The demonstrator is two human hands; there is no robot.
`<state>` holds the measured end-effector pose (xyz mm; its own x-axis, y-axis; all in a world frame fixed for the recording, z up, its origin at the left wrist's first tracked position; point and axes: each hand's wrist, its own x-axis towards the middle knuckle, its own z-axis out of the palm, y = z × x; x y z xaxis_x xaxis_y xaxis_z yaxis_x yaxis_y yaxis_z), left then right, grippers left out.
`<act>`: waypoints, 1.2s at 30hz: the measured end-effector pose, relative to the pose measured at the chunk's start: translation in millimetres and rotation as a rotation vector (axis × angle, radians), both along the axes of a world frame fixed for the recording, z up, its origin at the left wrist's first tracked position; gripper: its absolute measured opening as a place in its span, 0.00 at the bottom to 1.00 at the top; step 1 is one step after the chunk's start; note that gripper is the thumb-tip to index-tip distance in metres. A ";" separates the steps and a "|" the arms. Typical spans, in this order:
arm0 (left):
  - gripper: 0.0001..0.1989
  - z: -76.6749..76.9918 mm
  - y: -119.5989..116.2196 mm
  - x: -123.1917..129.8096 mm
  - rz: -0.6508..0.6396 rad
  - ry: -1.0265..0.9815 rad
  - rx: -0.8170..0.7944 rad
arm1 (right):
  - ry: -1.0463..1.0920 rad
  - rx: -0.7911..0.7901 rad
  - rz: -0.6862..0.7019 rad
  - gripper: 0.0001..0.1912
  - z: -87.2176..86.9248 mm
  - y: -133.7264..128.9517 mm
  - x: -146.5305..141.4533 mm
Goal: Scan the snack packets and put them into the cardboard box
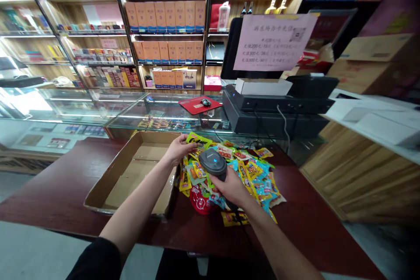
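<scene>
Pinching a green packet (201, 141) in the left hand (181, 148), gripping a scanner (211, 160) in the right hand (232, 188); holding both over a heap of packets (255, 174) on the table (297, 227), beside a cardboard box (129, 186).

A pink sign (273, 43) taped to the back of a black screen (229, 50) carried the Chinese heading 游乐场办卡充值. Lower lines read 充值200元, 充值300元 and 充值500元; the rest was blurred. A QR code (299, 34) stood at its upper right. Print on the snack packets (262, 187) and orange boxes (160, 16) was too small to read.
</scene>
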<state>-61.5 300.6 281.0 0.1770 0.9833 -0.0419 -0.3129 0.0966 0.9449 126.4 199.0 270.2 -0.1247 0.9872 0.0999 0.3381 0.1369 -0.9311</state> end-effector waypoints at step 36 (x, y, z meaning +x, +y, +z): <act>0.17 -20.6 2.6 22.7 -0.034 -0.017 -0.121 | 0.079 -0.147 -0.100 0.07 -19.3 6.3 13.2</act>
<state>-38.8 303.1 260.4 0.2117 0.9647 -0.1566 -0.3237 0.2205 0.9201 139.6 205.3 250.8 -0.0231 0.9989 -0.0407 0.2687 -0.0330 -0.9627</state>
